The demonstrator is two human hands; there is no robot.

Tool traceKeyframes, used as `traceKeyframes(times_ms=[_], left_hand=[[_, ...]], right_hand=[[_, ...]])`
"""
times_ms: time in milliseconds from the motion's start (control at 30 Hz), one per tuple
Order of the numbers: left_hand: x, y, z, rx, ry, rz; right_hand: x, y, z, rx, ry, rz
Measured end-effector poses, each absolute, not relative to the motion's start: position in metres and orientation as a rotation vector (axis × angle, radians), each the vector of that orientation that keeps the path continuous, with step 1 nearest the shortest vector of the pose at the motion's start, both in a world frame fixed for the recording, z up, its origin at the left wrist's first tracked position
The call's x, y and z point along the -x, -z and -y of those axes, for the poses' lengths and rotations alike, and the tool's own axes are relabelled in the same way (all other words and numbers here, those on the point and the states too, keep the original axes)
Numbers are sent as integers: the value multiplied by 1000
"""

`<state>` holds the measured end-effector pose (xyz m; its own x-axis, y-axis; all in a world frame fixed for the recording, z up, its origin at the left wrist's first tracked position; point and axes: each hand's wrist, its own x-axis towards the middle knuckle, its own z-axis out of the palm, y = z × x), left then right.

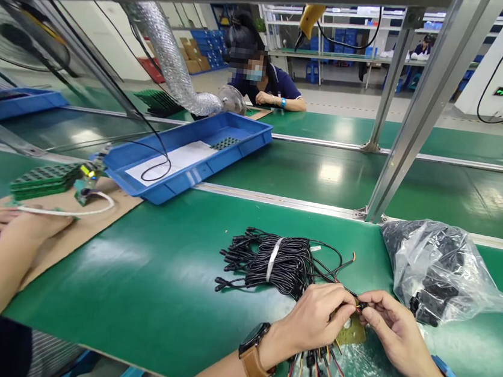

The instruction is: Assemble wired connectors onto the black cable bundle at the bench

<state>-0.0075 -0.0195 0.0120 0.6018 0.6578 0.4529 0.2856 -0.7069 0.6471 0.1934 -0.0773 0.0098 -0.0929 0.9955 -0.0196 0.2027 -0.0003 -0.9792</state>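
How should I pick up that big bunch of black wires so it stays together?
Grab the bundle at the white band round its middle, coming down from above. The band cinches the wires tight there, and the bundle lies flat on the table, so fingers can close across it. The plug ends fan out loose on the left.

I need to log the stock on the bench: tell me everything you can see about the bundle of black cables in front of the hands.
The bundle of black cables lies flat on the green bench top, just beyond the left hand and right hand. It is a coiled hank of thin black leads, held around its middle by a white band. Small black plug ends fan out on its left side. On its right, loose tails run toward the hands, showing red and yellow cores. A clear plastic bag of dark parts lies to its right, apart from it.
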Motion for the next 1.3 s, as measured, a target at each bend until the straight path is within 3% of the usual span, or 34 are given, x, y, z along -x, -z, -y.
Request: traceKeyframes(times_ms=[567, 933, 1100, 1300], left_hand=[[7, -12, 22, -2307, -940, -776], [6, -12, 22, -2236, -855, -804], [16, -20, 12, -2197, -640, -739], [19, -14, 5, -2219, -689, -772]], right_hand=[[-196, -13, 79, 1295, -1174, 1468], [-191, -5, 77, 1215, -699, 1799], [-194, -2, 75, 1232, -674, 1817], [-197, 2, 74, 1299, -696, 1782]])
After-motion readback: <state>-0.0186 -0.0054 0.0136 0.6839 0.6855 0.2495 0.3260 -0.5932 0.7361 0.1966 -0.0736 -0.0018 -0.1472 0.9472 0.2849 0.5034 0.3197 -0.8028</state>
